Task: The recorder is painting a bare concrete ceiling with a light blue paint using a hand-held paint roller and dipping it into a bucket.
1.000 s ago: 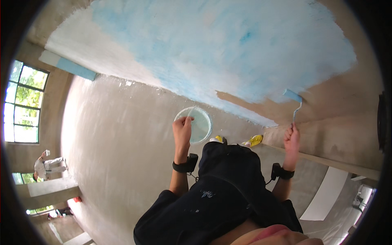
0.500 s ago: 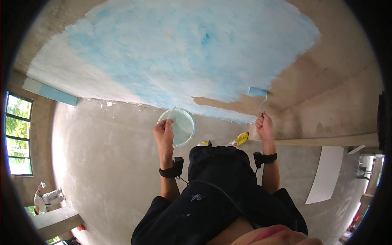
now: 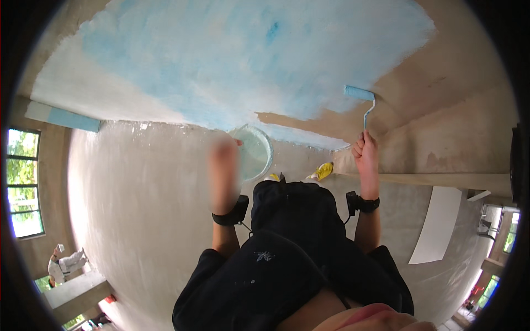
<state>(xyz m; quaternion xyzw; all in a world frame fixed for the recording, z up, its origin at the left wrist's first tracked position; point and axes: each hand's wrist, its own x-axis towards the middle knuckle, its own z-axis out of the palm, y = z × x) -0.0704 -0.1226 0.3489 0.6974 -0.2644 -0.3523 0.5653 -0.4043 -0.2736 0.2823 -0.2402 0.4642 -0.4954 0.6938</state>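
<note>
I look down on smooth grey floor meeting a patchy blue wall. Nearest, a dark shirt bears an unreadable white mark. The blurred left hand, grip unclear to me, is at the round bucket near the floor's wall edge; the right hand clasps the wire-framed roller before the wall. Far off, a person.

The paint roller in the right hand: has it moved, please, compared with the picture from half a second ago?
Yes, upward: the paint roller is now farther above the right tip of the low blue strip.
</note>
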